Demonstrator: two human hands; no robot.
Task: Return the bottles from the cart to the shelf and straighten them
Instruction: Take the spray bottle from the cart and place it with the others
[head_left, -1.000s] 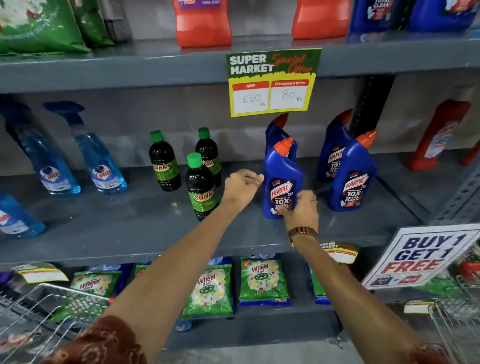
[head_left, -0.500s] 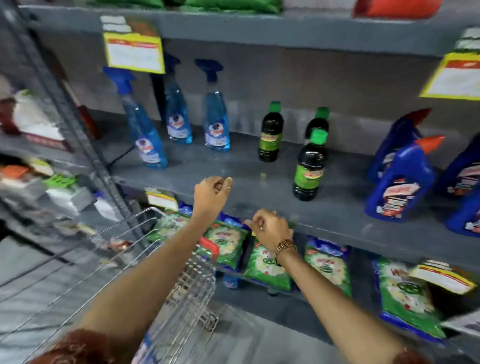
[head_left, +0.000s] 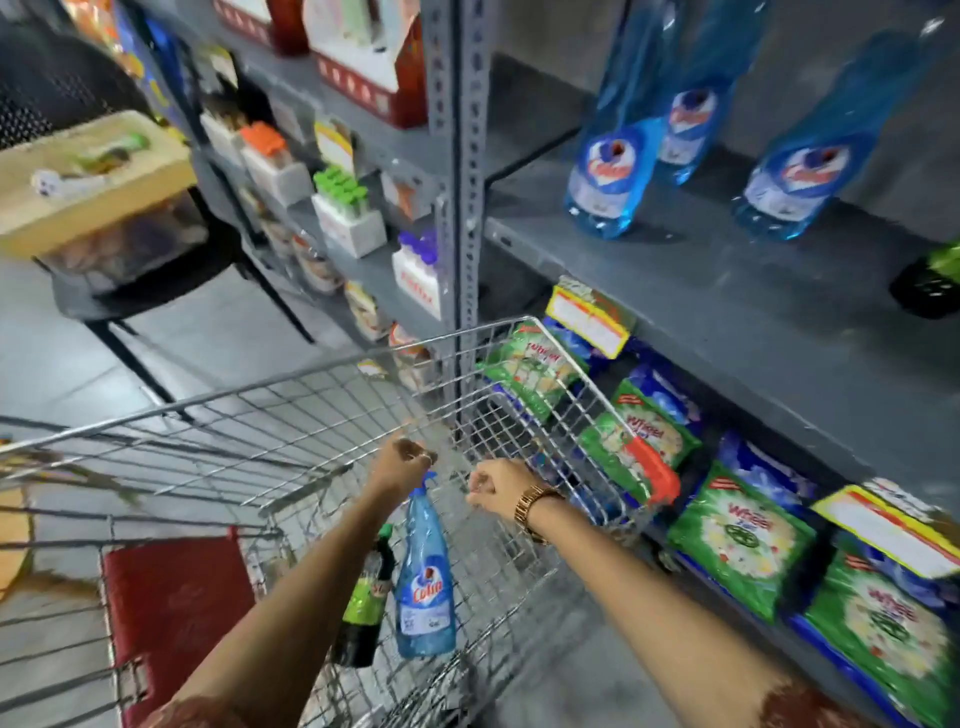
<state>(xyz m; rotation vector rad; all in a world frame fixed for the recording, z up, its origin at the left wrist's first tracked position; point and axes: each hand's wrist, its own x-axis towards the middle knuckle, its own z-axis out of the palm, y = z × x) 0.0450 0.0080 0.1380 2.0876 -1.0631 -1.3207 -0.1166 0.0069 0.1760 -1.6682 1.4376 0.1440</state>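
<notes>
A blue spray bottle (head_left: 425, 587) and a dark bottle with a green label (head_left: 363, 613) sit in the wire cart (head_left: 332, 374). My left forearm partly hides the dark one. My left hand (head_left: 402, 463) hangs over the cart with its fingers curled right at the blue bottle's trigger head; whether it grips the head is unclear. My right hand (head_left: 496, 486), with a gold watch at the wrist, is a loose fist over the cart and holds nothing. Three blue spray bottles (head_left: 613, 171) stand on the grey shelf (head_left: 727, 322) to the right. One dark bottle (head_left: 930, 280) shows at the shelf's far right edge.
Green detergent packs (head_left: 737, 540) fill the shelf below, behind yellow price tags (head_left: 589, 319). The cart's red handle end (head_left: 654, 473) lies close to them, and a red seat flap (head_left: 171, 603) is at its near end. A black chair (head_left: 130, 270) holding a box stands at left.
My view has swung left and down from the shelf to the cart. Both hands have left the shelf and dropped over the cart, the left one reaching the blue bottle's top.
</notes>
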